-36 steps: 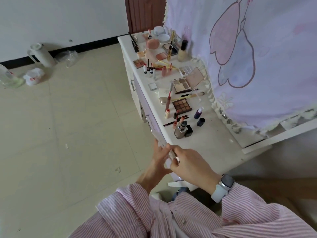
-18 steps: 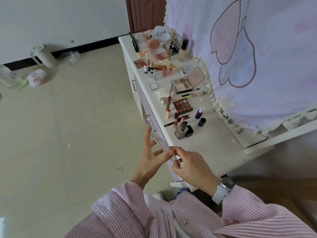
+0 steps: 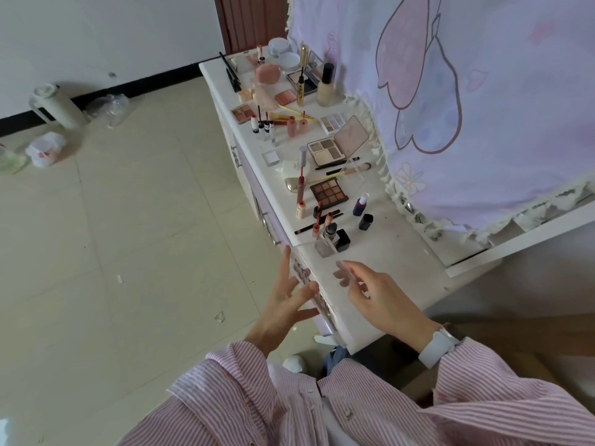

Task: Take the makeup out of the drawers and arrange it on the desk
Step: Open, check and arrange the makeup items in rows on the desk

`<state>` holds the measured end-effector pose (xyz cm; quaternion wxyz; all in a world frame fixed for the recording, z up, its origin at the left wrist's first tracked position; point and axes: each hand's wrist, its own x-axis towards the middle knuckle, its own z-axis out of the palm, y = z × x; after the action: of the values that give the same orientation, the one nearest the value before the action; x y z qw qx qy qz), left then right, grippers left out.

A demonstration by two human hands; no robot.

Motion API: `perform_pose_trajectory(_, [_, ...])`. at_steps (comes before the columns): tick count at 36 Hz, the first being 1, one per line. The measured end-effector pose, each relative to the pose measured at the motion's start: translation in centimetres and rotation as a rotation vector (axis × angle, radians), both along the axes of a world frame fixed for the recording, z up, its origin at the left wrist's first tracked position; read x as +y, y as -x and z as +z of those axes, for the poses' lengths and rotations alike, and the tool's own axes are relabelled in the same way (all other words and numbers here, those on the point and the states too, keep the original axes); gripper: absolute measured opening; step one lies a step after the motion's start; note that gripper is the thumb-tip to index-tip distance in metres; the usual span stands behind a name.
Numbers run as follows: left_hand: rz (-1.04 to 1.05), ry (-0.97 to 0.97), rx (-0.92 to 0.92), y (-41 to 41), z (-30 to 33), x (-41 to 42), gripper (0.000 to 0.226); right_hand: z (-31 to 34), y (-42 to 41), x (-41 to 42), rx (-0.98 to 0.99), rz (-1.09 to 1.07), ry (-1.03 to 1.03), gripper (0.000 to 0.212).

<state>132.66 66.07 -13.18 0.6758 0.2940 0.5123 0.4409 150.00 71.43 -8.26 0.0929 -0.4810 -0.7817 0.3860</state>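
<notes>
I see the makeup spread along the white desk, from its far end toward the near end. A dark nine-pan palette lies flat near the middle, an open beige palette just beyond it. A square glass bottle with a black cap touching it stands closest to the front edge. Drawers run under the front edge.

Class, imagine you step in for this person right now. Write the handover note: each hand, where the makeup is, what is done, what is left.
Left hand: open, fingers spread, beside the desk's front edge, holding nothing.
Right hand: pinches a thin clear item, hard to identify, above the near end of the desk.
Done: many pieces laid out along the desk, such as the brown eyeshadow palette and foundation bottle.
Left: set the clear item down; drawer contents are not visible, so check them.
</notes>
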Motion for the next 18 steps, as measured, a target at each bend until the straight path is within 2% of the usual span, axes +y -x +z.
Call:
perform_pose_trajectory(4, [0.02, 0.076, -0.214, -0.4, -0.4, 0.0, 0.068, -0.7, -1.7, 0.6, -0.045, -0.109, -0.026, 0.036])
perform_pose_trajectory(8, [0.049, 0.123, -0.278, -0.4, -1.3, -0.5, 0.049, -1.3, -4.1, 0.6, -0.075, -0.202, -0.051, 0.035])
perform_pose_trajectory(13, [0.069, 0.158, -0.118, -0.8, -2.5, -0.5, 0.045, -2.0, -6.4, 1.0, -0.075, -0.317, -0.072, 0.033])
perform_pose_trajectory(16, [0.064, 0.202, 0.099, -2.0, -2.8, 0.5, 0.06, -2.4, -7.0, 1.5, -0.109, -0.347, -0.099, 0.034])
perform_pose_trajectory(18, [-0.005, 0.181, 0.307, -3.0, -2.9, 1.2, 0.072, -2.5, -7.2, 2.0, -0.151, -0.346, -0.113, 0.034])
